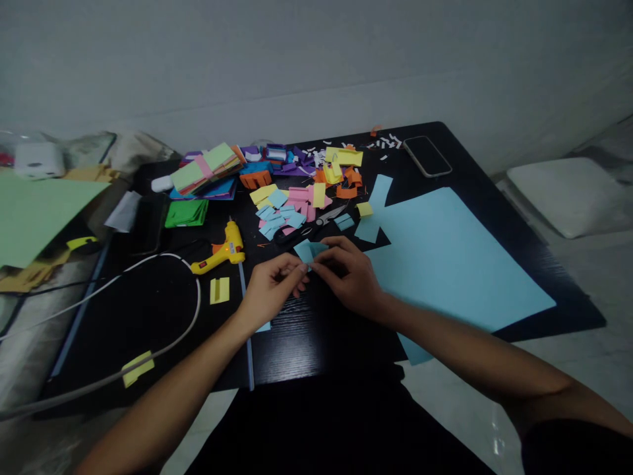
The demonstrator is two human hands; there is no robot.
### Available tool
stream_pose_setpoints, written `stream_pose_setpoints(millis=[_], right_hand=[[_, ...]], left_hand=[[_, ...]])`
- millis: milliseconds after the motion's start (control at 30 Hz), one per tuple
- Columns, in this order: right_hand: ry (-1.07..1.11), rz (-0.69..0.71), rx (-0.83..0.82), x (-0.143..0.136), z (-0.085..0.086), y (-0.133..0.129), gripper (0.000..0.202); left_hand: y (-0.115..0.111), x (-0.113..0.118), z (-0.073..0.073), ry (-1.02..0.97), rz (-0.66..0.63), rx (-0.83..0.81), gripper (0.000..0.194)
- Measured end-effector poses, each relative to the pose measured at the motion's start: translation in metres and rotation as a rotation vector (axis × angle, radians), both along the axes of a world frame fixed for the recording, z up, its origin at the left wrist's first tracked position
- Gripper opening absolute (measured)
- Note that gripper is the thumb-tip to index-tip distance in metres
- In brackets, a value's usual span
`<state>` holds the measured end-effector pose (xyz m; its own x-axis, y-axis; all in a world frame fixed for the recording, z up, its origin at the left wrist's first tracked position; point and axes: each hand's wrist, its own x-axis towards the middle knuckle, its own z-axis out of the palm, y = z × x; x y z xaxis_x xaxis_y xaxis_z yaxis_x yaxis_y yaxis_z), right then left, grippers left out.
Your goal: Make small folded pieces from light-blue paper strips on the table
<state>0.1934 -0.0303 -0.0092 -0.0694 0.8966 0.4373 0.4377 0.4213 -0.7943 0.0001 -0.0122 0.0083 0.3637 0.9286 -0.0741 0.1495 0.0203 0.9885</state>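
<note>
Between my two hands is a small folded piece of light blue paper point(307, 250), held just above the black table. My left hand point(277, 280) pinches its lower left side with thumb and fingertips. On the other side, my right hand point(349, 270) grips its right edge, fingers bent over it. Just beyond the hands lie black-handled scissors point(311, 227), partly beside small blue folded papers point(281, 218). A yellow glue gun point(222, 252) with a lit orange light rests left of my left hand. Right of my right hand spreads a large light blue sheet point(450, 257).
Coloured paper bundles point(210, 170), orange pieces point(349, 185) and white scraps point(388, 142) cover the table's back. A phone point(428, 156) lies at the back right. A white cable point(198, 303) loops across the left. A white-covered seat point(568, 194) stands right of the table.
</note>
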Motion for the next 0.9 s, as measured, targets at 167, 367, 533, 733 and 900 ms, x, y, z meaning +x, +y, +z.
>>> stream_pose_setpoints(millis=[167, 367, 533, 733, 900], right_hand=[[0.01, -0.004, 0.0, -0.0008, 0.0007, -0.0005, 0.002], [0.023, -0.007, -0.025, -0.0011, 0.0018, -0.0012, 0.002], [0.024, 0.014, -0.002, -0.0003, 0.0012, -0.0016, 0.001], [0.027, 0.033, 0.014, 0.0014, 0.0018, -0.0011, 0.001], [0.056, 0.091, -0.001, 0.0035, 0.003, -0.0015, 0.007]], left_hand=[[0.0003, 0.0004, 0.002, -0.009, -0.02, 0.012, 0.022], [0.0008, -0.0009, 0.002, -0.009, -0.021, 0.02, 0.017], [0.0002, -0.0016, 0.0029, 0.004, -0.024, 0.043, 0.016], [-0.0008, -0.0025, 0.0026, 0.014, -0.005, 0.072, 0.018], [0.0007, -0.0036, 0.0011, -0.002, 0.001, 0.054, 0.02]])
